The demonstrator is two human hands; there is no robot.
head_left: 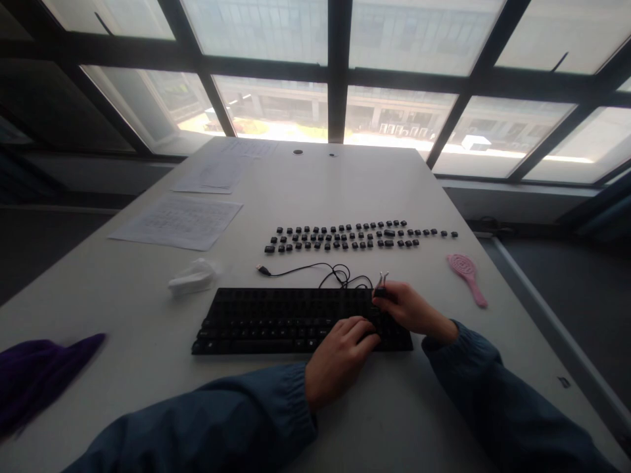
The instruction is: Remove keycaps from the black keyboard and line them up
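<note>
Head view: we look down on a white worktop [374, 190], its far edge close to the window [401, 108].
Keyboard [276, 328]: it lies flat toward the near edge, about midway between the left and right edges. White marks show on its lower rows; the upper rows are too dim for us to read.
Left hand [342, 358]: its bent fingers rest on the keyboard's right part; we cannot tell whether they grip anything.
Right hand [411, 307]: thumb and fingers are pinched together on a small wire tool [382, 280], two thin prongs pointing up, above the keyboard's right part.
Keycaps [344, 238]: we see them loose in three uneven rows, between the keyboard and the far edge.
Cable [311, 265]: it coils just behind the keyboard, its plug [265, 270] toward the left edge.
Brush [466, 272]: pink, near the right edge.
Papers [180, 220]: along the left edge, up toward the far left corner.
Wrapper [192, 279]: white, crumpled, beside the keyboard's far left corner.
Cloth [42, 374]: purple, by the near left corner.
</note>
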